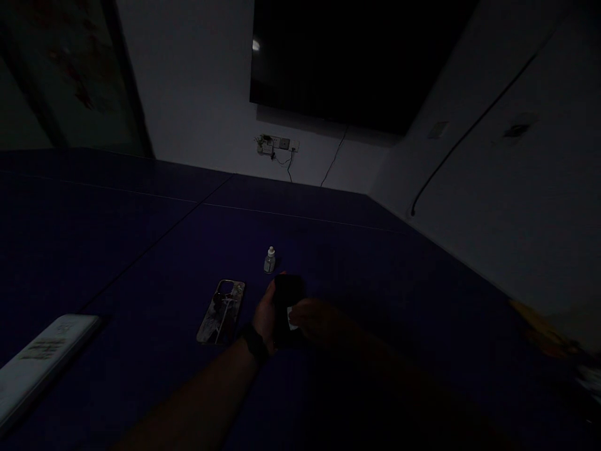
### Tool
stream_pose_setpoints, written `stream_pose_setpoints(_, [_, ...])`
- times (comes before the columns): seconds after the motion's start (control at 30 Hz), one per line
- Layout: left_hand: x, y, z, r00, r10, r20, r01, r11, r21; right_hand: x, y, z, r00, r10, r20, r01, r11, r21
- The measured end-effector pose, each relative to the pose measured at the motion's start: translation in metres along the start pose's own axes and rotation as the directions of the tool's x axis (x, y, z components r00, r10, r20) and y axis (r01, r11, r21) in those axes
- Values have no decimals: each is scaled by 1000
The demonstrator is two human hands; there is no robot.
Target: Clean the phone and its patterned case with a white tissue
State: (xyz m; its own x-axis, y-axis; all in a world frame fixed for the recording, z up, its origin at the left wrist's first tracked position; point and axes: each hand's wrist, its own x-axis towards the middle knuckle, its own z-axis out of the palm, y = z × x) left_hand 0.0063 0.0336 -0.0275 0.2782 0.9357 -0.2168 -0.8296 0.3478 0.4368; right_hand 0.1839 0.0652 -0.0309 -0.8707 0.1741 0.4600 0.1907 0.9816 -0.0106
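Note:
My left hand point(266, 313), with a dark band on its wrist, is closed round the edge of a black phone point(289, 289). Against the phone's dark face, my right hand point(310, 316) has its fingers bent together over a small white cloth or wipe point(292, 318); the dim light hides which. Just beyond the phone stands a small clear bottle point(269, 262) with a white cap. A patterned phone case point(221, 312) with a camera cut-out lies flat to the left of my left hand.
The surface point(154, 250) is dark blue with thin seams. At the lower left lies a long white object point(42, 363) with printing. A large black screen point(338, 62) hangs on the wall above sockets point(282, 143) and cables. Something yellow point(539, 326) lies at the right edge.

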Motion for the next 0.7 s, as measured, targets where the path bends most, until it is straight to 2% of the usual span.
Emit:
stream_pose_setpoints(0.1, [-2,1,5,1000,12,-16,-12,1000,16,-16,-20,8,998,-35,46,33,998,46])
stream_pose_setpoints(0.2, [-4,1,6,1000,11,-8,-11,1000,27,-12,-21,5,999,-39,31,37,997,66])
stream_pose_setpoints(0.3, [-3,0,5,1000,0,-16,1,1000,13,10,1,-7,1000,-17,-13,18,998,54])
stream_pose_setpoints(0.43, [-6,0,3,995,-104,1,104,995,-13,42,43,-29,999,-4,-44,6,999,38])
stream_pose_setpoints(0.53, [-8,3,4,987,-157,18,158,987,-27,54,55,-37,999,-6,-49,7,999,38])
stream_pose_setpoints(0.7, [-4,4,2,986,-167,28,168,983,-68,45,30,-26,998,-44,-38,46,998,50])
